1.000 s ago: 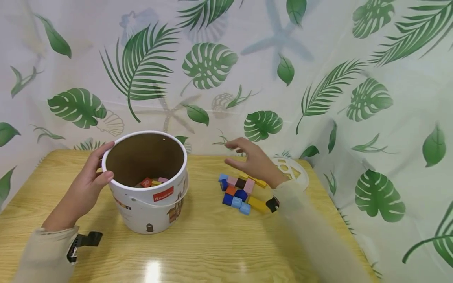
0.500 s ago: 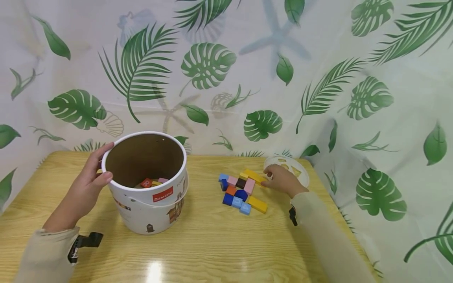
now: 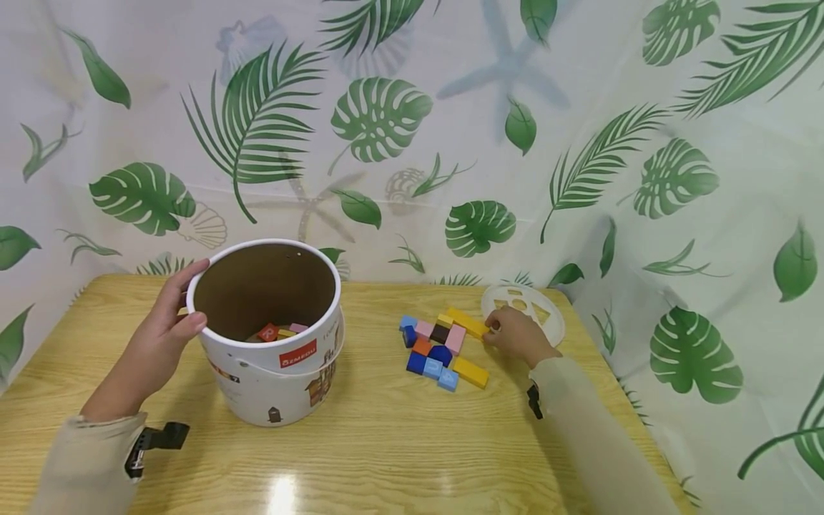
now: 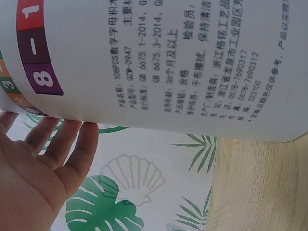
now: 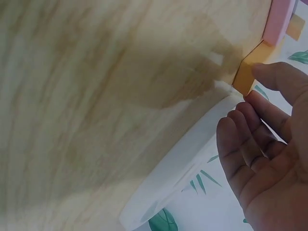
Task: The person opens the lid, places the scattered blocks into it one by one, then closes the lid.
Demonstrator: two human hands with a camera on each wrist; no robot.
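Left hand (image 3: 157, 336) on the tall white cylindrical bucket with printed sides (image 3: 251, 393), gripping it at the rim's nine o'clock: thumb bent over the edge at eight, fingers along the outer wall towards ten. It looks like a steadying hold, one that leaves the mouth uncovered. Down inside, a red square block marked R (image 3: 267, 332) lies among others.

Now over to the right hand (image 3: 518, 335), reaching in from four o'clock! Thumb and forefinger are narrow, pinching the near right end of a long yellow rectangular block (image 3: 468, 322); the other fingers bend loosely. That end juts from the cluster of small coloured blocks (image 3: 440, 354), probably why the pinch lands there, away from the neighbours. The block sits at the cluster's one o'clock, close beside an upright pink rectangular block (image 3: 454, 339); whether it has left the pale wood-grain table (image 3: 373, 443), I can't tell.

At the cluster's two o'clock, a flat white disc with shaped cut-outs (image 3: 528, 295) lies partly behind the right hand, and the bucket stands at nine, well apart.
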